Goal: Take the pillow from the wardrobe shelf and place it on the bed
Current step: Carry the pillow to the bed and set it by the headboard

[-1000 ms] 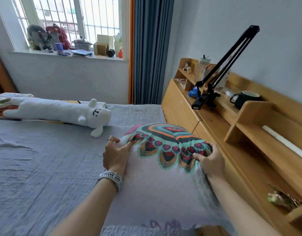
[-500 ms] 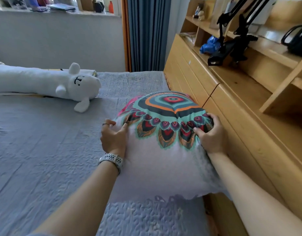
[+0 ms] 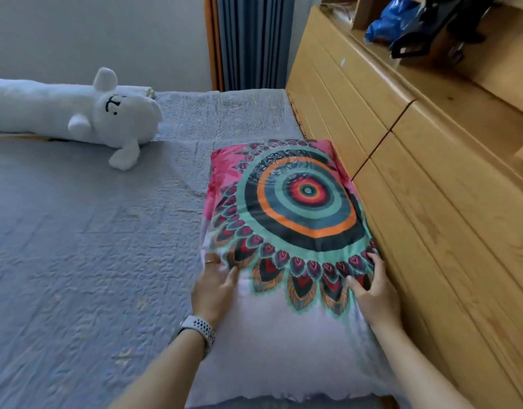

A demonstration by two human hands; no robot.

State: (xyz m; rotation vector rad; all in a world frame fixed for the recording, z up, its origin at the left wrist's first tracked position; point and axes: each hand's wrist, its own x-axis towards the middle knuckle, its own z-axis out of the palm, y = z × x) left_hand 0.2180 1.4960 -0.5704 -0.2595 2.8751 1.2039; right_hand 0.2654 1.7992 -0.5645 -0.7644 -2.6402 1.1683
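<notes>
The pillow (image 3: 286, 231) lies flat on the bed (image 3: 92, 246), on its grey quilted cover, with its right edge pressed against the wooden headboard unit (image 3: 416, 202). Its far half carries a round pattern of orange, teal, black and red rings with pink corners; the near half is plain pale fabric.

Both hands rest on the pillow, one at each side, about midway along it. The left hand (image 3: 214, 286), with a ring on one finger and a pale watch (image 3: 198, 327) on the wrist, lies with fingers spread on the left edge, the thumb on top of the fabric. The right hand (image 3: 372, 293) sits at the right edge next to the wood, fingers bent and pressing into the cover. Neither hand lifts the pillow; they lie on it, loosely gripping its sides.

A long white plush animal (image 3: 77, 110) lies across the bed farther away, well apart from the pillow. On the shelf of the wooden unit sit a blue bag (image 3: 387, 22) and a black clamp (image 3: 425, 39). A blue curtain (image 3: 254, 39) hangs beyond the bed.
</notes>
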